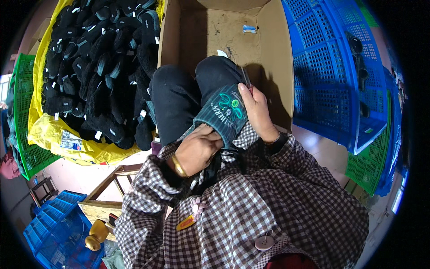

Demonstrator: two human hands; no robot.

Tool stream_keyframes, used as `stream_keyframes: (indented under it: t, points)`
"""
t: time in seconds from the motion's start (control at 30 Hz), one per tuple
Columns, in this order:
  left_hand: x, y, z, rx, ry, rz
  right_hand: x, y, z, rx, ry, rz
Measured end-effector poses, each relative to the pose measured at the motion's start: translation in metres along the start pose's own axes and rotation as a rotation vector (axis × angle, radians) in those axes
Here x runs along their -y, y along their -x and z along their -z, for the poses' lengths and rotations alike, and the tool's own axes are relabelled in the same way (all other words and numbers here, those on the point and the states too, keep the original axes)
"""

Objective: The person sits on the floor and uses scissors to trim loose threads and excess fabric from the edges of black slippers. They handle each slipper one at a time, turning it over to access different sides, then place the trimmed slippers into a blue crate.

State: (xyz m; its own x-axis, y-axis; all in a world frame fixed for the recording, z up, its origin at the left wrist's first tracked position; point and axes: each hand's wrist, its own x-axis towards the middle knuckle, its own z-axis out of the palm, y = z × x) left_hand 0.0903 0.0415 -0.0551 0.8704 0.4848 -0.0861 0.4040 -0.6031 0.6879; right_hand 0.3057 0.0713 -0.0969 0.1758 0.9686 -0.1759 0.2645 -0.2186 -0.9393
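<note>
Knit: the dark green knit [230,128] is at the lap, between both hands.
Left hand [197,152]: fingers tucked in the knit's near opening; whether they pinch, I cannot tell.
Right hand [259,112]: fingers clamped on a thin tool [245,77] at the knit's far right.
Risk: a slip of the tool could snag yarn or nick the hidden fingers.
Edges: carton [278,58] wall near on the right; sack [39,87] left.
Room: widest far ahead, inside the carton.

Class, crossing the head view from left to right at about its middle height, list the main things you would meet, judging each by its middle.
Green crate, yellow sack, left hand, dark green knitted piece, right hand, large blue crate.
</note>
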Motion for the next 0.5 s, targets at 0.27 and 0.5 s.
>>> stream_keyframes:
  t: [0.27,0.5]
  points:
    - [-0.02,0.059,0.009,-0.833,0.37,0.586,0.004,0.0,0.023,-0.083,-0.454,-0.195]
    - [-0.025,0.027,0.005,-0.945,1.019,0.403,0.055,0.001,0.013,-0.183,-0.498,-0.162]
